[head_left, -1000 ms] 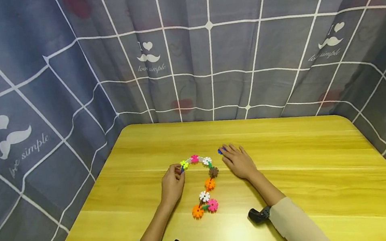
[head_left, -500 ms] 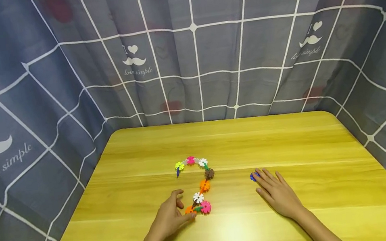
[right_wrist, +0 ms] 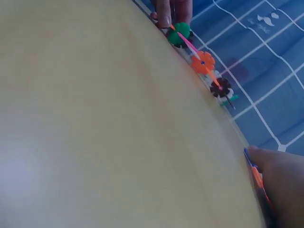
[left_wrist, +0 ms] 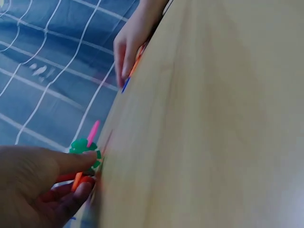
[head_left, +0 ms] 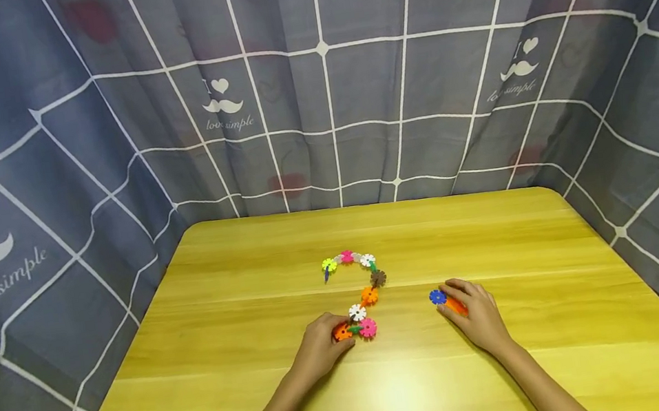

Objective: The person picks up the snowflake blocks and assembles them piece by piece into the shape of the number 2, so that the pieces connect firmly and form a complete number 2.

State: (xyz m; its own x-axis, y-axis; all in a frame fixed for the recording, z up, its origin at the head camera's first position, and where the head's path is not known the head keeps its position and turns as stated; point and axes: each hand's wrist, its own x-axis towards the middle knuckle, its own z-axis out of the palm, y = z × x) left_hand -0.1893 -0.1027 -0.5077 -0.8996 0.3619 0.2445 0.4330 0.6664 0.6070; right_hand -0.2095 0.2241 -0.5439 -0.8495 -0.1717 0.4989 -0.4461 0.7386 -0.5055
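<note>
A curved chain of interlocked plastic snowflake discs (head_left: 357, 313), several colours, lies on the wooden table. My left hand (head_left: 319, 347) pinches the orange disc (head_left: 343, 331) at the chain's near-left end, beside a green disc standing on edge and a pink one (head_left: 368, 327). In the left wrist view the thumb lies near that green disc (left_wrist: 85, 151). To the right of the chain, my right hand (head_left: 480, 317) holds a blue disc (head_left: 437, 297) and orange pieces (head_left: 457, 307) between thumb and fingers, low at the tabletop. How many orange pieces it covers is hidden.
The yellow wooden table (head_left: 236, 259) has rounded far corners. A grey-blue checked curtain (head_left: 297, 99) hangs behind its far edge and along both sides. The chain's far end, a yellow disc (head_left: 329, 265) with a blue piece, points toward the left.
My left hand has gone from the chain's far end to its near end and gripped the orange disc; the chain shifted. My right hand slid the blue disc right, and orange pieces now show.
</note>
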